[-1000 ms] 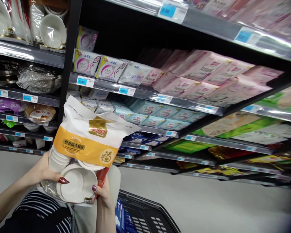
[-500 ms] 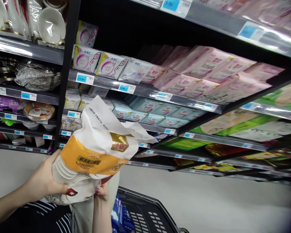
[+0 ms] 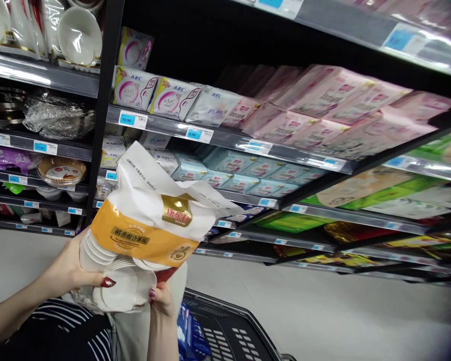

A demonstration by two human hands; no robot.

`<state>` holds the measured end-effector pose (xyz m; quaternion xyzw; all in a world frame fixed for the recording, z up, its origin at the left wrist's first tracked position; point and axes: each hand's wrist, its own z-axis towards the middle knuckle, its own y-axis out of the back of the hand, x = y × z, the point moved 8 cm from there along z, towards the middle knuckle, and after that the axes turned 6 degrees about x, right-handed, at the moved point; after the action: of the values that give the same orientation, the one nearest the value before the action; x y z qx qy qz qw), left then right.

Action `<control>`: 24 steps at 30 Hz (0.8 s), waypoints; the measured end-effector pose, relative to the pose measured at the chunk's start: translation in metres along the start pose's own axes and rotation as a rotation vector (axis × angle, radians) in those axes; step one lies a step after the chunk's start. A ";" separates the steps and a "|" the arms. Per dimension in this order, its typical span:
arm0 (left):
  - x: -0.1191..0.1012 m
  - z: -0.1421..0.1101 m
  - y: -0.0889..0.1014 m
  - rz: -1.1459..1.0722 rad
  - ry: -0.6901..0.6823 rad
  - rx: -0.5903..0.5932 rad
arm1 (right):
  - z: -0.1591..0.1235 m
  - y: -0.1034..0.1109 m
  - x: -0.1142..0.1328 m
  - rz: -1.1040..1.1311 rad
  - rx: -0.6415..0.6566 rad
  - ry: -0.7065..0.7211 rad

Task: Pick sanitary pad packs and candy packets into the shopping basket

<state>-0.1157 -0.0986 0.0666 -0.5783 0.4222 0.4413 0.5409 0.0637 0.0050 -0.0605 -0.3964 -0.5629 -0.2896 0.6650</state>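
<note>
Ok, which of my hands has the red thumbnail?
Your left hand, the one beside the stacked cups in the bag; the thumbnail on your right hand looks purple instead.

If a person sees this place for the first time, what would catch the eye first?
Probably the large white-and-orange package of bowls and cups, held between the left hand and the right hand at lower left. Next, the rows of pink packs on the shelf at upper right, then the black basket with blue packs inside, at the bottom.
</note>
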 end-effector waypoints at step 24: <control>0.061 0.011 0.060 -0.231 0.292 -0.264 | -0.003 -0.027 0.052 0.071 -0.010 0.000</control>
<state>-0.1590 -0.0916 -0.0079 -0.7463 0.3656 0.3394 0.4406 0.0534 -0.0083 -0.0047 -0.4195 -0.5470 -0.2685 0.6729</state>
